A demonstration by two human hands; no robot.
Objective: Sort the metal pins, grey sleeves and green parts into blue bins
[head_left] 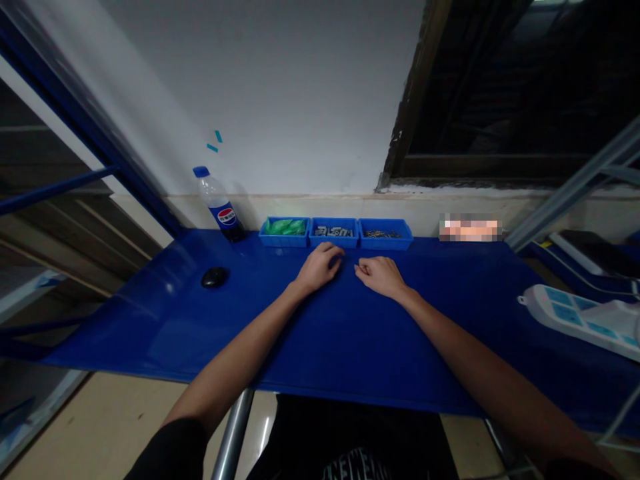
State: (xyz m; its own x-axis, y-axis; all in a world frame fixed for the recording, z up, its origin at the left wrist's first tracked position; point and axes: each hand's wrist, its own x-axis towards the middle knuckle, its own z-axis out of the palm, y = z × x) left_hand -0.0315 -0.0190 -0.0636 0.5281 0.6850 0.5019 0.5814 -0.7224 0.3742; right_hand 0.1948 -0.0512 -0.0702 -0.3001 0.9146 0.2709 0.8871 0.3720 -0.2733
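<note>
My left hand (321, 268) rests on the blue tabletop (320, 347), just in front of the middle bin (334, 241). Its fingers are loosely bent, the thumb stands apart from them, and I see nothing held. Facing it across a small gap, my right hand (382, 276) lies on the table with its fingers curled in; no object shows in it. This hand is nearest to the right bin (385, 243), which holds small thin metal pieces (383, 234). Small grey metal parts (334, 231) fill the middle bin. In the left bin (284, 242) lies green plastic-like material (285, 227).
A cola bottle (220, 205) stands at the back left, with a black computer mouse (215, 277) in front of it. On the right are a white power strip (585, 320) and a blurred-out patch (470, 228). The wall (300, 100) and metal frames border the table.
</note>
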